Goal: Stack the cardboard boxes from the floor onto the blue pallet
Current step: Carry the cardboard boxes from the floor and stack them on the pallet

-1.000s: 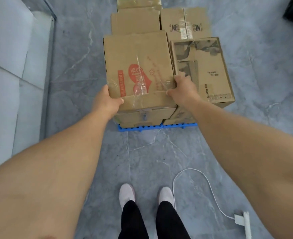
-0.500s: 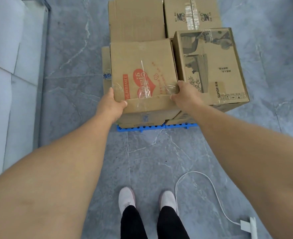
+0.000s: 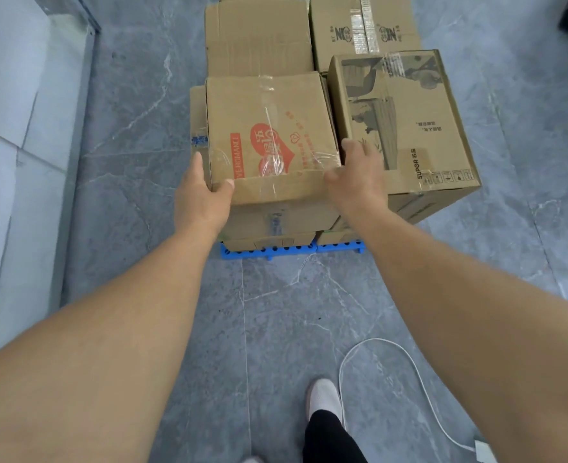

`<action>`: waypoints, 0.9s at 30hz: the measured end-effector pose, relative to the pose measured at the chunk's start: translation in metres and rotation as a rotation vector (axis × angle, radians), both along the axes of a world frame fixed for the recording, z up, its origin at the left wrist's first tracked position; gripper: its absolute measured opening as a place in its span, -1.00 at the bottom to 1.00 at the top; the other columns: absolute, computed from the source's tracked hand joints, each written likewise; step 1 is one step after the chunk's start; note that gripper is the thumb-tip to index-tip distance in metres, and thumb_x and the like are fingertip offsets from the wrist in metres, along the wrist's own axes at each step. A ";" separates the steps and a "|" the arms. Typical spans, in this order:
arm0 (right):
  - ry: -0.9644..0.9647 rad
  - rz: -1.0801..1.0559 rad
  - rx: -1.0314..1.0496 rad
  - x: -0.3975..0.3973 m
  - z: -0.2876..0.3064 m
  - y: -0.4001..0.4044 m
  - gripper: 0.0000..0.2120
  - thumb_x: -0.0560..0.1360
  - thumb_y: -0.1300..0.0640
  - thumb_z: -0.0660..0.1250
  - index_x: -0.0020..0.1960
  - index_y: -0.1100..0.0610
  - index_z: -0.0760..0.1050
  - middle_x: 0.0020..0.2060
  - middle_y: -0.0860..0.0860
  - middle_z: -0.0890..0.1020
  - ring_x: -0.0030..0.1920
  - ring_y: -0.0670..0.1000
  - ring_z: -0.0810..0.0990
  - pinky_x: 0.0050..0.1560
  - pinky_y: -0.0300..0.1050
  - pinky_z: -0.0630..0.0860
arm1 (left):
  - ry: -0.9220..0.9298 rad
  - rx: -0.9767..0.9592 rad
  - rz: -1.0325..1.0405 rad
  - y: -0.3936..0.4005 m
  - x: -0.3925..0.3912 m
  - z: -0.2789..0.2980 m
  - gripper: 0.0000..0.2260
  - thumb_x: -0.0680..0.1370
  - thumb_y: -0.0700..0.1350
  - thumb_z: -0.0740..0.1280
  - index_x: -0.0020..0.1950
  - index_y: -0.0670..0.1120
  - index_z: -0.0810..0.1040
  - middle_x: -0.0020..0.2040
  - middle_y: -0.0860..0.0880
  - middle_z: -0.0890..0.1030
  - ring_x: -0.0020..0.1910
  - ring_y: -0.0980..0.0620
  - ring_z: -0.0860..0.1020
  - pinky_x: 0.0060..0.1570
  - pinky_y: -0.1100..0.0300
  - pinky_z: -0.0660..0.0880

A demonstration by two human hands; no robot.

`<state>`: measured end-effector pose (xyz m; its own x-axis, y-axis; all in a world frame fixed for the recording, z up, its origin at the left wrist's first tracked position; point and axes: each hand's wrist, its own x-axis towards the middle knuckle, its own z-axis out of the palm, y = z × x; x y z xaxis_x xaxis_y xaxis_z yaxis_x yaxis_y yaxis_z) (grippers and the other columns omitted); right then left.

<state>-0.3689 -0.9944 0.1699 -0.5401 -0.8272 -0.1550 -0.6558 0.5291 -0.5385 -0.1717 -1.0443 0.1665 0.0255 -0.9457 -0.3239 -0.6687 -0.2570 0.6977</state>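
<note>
The brown cardboard box with the red heart print and clear tape (image 3: 269, 138) sits on top of another cardboard box (image 3: 276, 222), at the front left of the stack on the low blue plastic pallet (image 3: 289, 251). The left hand (image 3: 202, 195) is on the near left corner, thumb hooked over the top edge and fingers down the left side, so it's gripping the box. The right hand (image 3: 356, 175) is at the near right corner, fingers fairly straight and spread between this box and its neighbour, thumb pointing across the top, more pressing than clamping.

Just right of it, touching, is a taller brown box with grey printed pictures and SUPOR lettering (image 3: 406, 128), overhanging the pallet a bit. Behind are a plain brown carton (image 3: 259, 35) and one with dark logo marks and tape down the middle (image 3: 363, 28).

All on a grey marble-look tile floor (image 3: 135, 128). A white cable (image 3: 413, 369) loops near a white shoe (image 3: 322, 396).
</note>
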 end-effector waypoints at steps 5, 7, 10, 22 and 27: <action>-0.032 -0.039 -0.004 0.032 -0.020 0.052 -0.69 0.52 0.05 0.27 0.23 0.12 0.40 0.08 -0.01 0.46 0.12 0.00 0.42 -0.05 -0.17 0.30 | 0.002 -0.038 0.058 0.042 0.017 -0.017 -0.36 0.54 0.02 0.27 0.53 0.04 0.00 0.52 0.00 0.15 0.48 -0.01 0.15 0.38 0.03 0.16; -0.051 -0.059 0.020 0.040 -0.032 0.070 -0.73 0.52 0.05 0.27 0.18 0.14 0.42 0.02 0.00 0.46 0.08 0.02 0.44 -0.07 -0.15 0.31 | 0.002 -0.010 0.052 0.056 0.028 -0.029 -0.34 0.54 0.02 0.28 0.53 0.04 -0.02 0.52 0.00 0.13 0.48 -0.02 0.14 0.40 0.00 0.15; -0.097 -0.091 0.072 0.048 -0.060 0.087 -0.76 0.52 0.06 0.26 0.12 0.16 0.44 0.00 0.03 0.47 0.06 0.06 0.45 -0.06 -0.11 0.34 | -0.009 0.019 0.038 0.068 0.048 -0.057 -0.31 0.53 0.01 0.30 0.53 -0.01 -0.02 0.53 -0.02 0.12 0.49 -0.04 0.12 0.41 0.01 0.13; -0.121 -0.132 0.009 0.053 -0.204 0.089 -0.86 0.51 0.09 0.27 -0.08 0.15 0.37 -0.14 0.03 0.40 -0.11 0.09 0.42 -0.23 -0.12 0.28 | 0.055 0.081 0.000 0.050 0.077 -0.206 -0.28 0.53 -0.06 0.34 0.54 -0.09 -0.03 0.53 -0.09 0.10 0.48 -0.10 0.15 0.42 0.02 0.14; -0.088 -0.135 -0.029 0.050 -0.214 0.086 -0.77 0.51 0.09 0.26 -0.26 0.10 0.29 -0.26 0.05 0.42 -0.32 0.04 0.38 -0.44 -0.14 0.19 | 0.051 0.057 -0.031 0.042 0.083 -0.220 -0.29 0.53 -0.08 0.34 0.54 -0.11 0.00 0.51 -0.13 0.17 0.44 -0.14 0.23 0.35 0.03 0.22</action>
<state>-0.3187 -0.9080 -0.0443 -0.6325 -0.7526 -0.1833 -0.5294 0.5928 -0.6069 -0.0888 -1.0026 -0.0538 -0.0213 -0.9256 -0.3778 -0.6411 -0.2773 0.7156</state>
